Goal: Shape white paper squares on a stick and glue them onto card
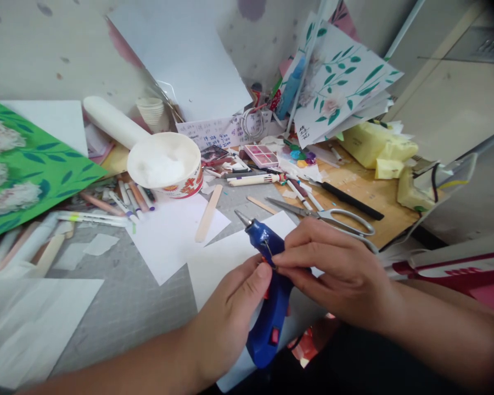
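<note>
A blue hot glue gun (267, 285) with a metal nozzle pointing up-left lies low over white paper sheets (177, 236) near the table's front. My left hand (230, 312) wraps around the gun's handle, thumb pressed against its body. My right hand (333, 269) comes in from the right, and its fingertips pinch the gun's small wire stand on the barrel. Both hands are closed. Just beyond my right hand lie silver scissors (333, 216).
A paper bowl of white material (164, 164), a wooden craft stick (208, 214), markers (132, 200) and a black pen (349, 200) crowd the middle. Green floral paper (20, 164) lies left, leaf-printed sheets (341, 77) lean at the back, and yellow sponges (379, 145) sit right.
</note>
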`<action>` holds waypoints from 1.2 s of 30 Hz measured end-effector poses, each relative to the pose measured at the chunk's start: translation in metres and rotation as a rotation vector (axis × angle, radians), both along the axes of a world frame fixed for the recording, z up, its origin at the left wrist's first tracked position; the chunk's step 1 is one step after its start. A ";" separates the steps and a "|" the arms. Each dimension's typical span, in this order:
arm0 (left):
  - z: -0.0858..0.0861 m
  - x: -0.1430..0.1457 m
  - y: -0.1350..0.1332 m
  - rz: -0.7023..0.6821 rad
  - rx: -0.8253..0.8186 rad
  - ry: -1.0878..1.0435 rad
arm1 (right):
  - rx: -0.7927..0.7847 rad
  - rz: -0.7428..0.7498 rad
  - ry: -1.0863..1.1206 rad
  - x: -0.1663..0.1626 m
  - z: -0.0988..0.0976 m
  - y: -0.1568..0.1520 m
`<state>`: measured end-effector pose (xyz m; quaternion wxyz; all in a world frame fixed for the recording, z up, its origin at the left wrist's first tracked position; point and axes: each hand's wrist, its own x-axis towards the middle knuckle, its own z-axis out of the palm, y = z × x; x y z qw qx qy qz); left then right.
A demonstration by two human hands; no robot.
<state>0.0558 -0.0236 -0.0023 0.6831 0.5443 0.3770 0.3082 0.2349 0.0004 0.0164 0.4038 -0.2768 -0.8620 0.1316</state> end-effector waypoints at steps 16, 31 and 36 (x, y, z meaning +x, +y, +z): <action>0.001 -0.003 0.000 -0.014 -0.038 0.046 | 0.050 -0.071 -0.004 -0.001 -0.002 -0.002; -0.004 -0.003 0.001 0.037 0.046 0.058 | -0.203 -0.168 0.124 -0.010 -0.004 -0.009; -0.005 -0.002 0.000 0.094 0.090 0.097 | -0.382 -0.211 0.239 -0.015 -0.007 -0.011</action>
